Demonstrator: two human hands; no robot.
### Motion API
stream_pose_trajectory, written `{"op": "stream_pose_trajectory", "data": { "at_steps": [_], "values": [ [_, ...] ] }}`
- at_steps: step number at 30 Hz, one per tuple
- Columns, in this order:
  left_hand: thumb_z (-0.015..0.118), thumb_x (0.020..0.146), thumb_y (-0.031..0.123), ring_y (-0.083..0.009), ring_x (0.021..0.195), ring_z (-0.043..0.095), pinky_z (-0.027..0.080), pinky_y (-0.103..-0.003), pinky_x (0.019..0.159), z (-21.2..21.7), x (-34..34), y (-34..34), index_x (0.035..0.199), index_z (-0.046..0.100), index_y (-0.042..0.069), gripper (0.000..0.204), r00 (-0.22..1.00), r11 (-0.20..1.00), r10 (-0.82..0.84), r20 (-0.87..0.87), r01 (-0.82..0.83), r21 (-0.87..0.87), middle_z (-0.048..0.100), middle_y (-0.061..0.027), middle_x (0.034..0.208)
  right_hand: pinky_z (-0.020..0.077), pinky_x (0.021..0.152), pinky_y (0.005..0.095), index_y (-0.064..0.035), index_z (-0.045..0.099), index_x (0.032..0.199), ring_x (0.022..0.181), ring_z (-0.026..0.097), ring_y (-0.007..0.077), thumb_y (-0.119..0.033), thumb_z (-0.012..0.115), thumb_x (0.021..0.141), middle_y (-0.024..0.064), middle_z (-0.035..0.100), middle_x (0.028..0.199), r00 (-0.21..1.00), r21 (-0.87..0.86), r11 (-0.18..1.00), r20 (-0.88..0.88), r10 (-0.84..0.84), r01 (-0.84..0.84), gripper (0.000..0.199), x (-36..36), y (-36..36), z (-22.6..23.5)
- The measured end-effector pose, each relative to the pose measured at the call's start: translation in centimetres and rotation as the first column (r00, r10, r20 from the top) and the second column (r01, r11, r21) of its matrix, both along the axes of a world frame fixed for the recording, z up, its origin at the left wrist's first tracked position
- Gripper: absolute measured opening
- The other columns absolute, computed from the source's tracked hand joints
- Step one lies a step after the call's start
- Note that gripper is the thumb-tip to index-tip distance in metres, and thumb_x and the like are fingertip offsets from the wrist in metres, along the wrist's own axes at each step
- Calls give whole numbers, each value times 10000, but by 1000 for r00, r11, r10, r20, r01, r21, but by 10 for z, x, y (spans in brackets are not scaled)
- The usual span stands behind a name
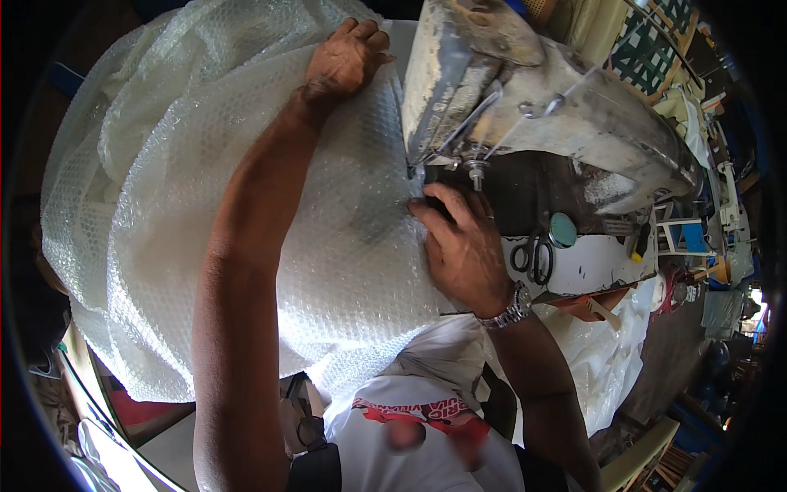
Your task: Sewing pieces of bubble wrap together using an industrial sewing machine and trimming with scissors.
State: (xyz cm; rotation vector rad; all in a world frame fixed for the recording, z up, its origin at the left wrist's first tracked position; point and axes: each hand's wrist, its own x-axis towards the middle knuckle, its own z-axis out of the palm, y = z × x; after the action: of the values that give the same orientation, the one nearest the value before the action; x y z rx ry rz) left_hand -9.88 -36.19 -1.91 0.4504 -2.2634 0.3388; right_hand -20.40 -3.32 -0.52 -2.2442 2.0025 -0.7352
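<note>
– What's biggest?
– Bubble wrap [205, 197], hiding the desk's [602, 266] left edge; the sewing machine [566, 90] stands beside it, top cut off
– And the hands?
– Left hand [346, 61] curled on the wrap, right hand [469, 254] bent at its right edge; whether either grips, I can't tell
– Smaller?
– Scissors [535, 239] toward the desk's near edge, blades unclear; teal disc [563, 230] alongside

Wide-FOV head cam, nr, dn-facing

Dull brownish floor [679, 348] toward four o'clock, green lattice panel [643, 59] at two, bright patch [756, 307] (window or doorway, unclear) past three.
</note>
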Motion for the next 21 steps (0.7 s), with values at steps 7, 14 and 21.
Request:
{"op": "stream_pose_trajectory", "data": {
  "at_steps": [7, 14, 21],
  "values": [
    [684, 944, 278, -375, 1164, 625, 517, -432, 996, 48, 36, 29, 1267, 644, 79, 382, 994, 983, 66, -85, -50, 176, 665, -159, 1240, 422, 1045, 497, -127, 722, 1185, 1101, 558, 334, -85, 685, 825, 110, 571, 1218, 998, -115, 992, 48, -36, 41, 365, 1, 3, -7],
    [631, 1011, 464, -431, 1275, 602, 487, -484, 1055, 78, 172, 243, 1368, 598, -6, 592, 801, 612, 572, 175, -559, 559, 633, -274, 1353, 547, 774, 447, -48, 675, 1206, 869, 689, 358, -54, 610, 954, 153, 692, 1020, 867, -49, 996, 491, 84, -69, 260, -19, 117, 12],
    [574, 1026, 503, -442, 1409, 454, 341, -538, 1167, 3, 291, 205, 1462, 496, -9, 677, 769, 738, 545, 335, -629, 243, 499, -266, 1508, 546, 966, 401, 24, 478, 1442, 1220, 656, 342, -249, 737, 955, 219, 647, 1325, 730, 355, 892, 682, -43, -280, 616, 3, 171, -117]
  ]
}}
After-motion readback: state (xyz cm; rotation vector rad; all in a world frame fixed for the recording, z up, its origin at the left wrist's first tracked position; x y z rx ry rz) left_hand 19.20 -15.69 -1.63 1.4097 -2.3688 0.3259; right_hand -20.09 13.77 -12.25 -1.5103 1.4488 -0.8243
